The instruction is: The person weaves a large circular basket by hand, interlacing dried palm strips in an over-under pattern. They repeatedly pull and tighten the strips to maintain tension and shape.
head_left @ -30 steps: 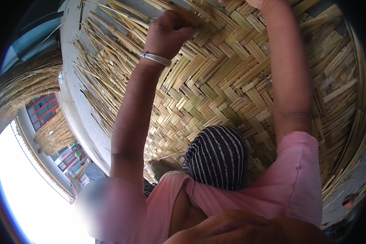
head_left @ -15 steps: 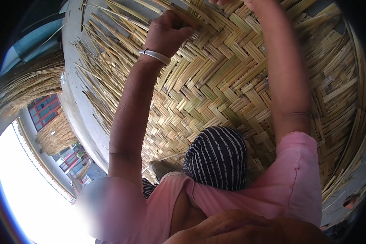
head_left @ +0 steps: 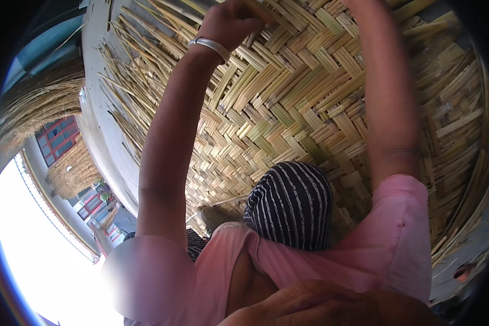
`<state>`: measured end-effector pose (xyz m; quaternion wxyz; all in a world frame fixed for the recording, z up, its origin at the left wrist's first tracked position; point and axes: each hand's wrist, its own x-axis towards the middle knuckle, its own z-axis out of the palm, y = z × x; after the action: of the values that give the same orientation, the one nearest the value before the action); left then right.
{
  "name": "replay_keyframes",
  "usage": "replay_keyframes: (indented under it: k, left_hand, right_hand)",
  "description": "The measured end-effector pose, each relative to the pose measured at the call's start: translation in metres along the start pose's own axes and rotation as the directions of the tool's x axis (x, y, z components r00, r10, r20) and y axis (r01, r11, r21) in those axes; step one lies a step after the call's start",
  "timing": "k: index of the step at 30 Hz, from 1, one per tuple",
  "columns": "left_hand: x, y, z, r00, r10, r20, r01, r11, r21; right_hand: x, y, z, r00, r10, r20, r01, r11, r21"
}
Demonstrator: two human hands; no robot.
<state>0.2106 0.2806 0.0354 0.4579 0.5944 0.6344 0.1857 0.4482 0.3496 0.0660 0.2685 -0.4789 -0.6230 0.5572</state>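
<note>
A large woven mat [head_left: 288, 108] of flat, pale yellow-green bamboo strips lies spread out flat, plaited in a herringbone pattern. Its left edge is unfinished, with loose strip ends [head_left: 125, 70] fanning outward. A thin strip [head_left: 258, 8] runs under the bent fingers at the mat's far part.

So the pale concrete floor [head_left: 100, 136] curves down the left side of the frame, and a big woven bamboo mat [head_left: 288, 108] lies right on it, filling the middle and right. Loose strip ends [head_left: 119, 65] stick out over the floor at upper left.
</note>
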Motion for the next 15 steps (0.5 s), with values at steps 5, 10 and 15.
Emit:
replay_keyframes:
  k: [5,10,15]
  left_hand:
    - [-0.021,-0.006,0.011,0.874,0.244,-0.420,-0.244,0.968,0.055]
    - [-0.078,-0.012,0.000,0.718,-0.189,-0.669,0.140,0.982,-0.128]
    - [-0.098,-0.002,-0.003,0.835,-0.427,-0.348,0.215,0.835,-0.507]
  right_hand:
    - [0.003,0.004,-0.001,1.000,0.023,0.007,-0.023,0.997,-0.071]
    - [0.006,0.005,0.005,0.999,-0.027,-0.036,0.028,0.999,0.031]
    - [0.005,0.014,0.006,0.998,-0.064,0.004,0.061,0.961,0.271]
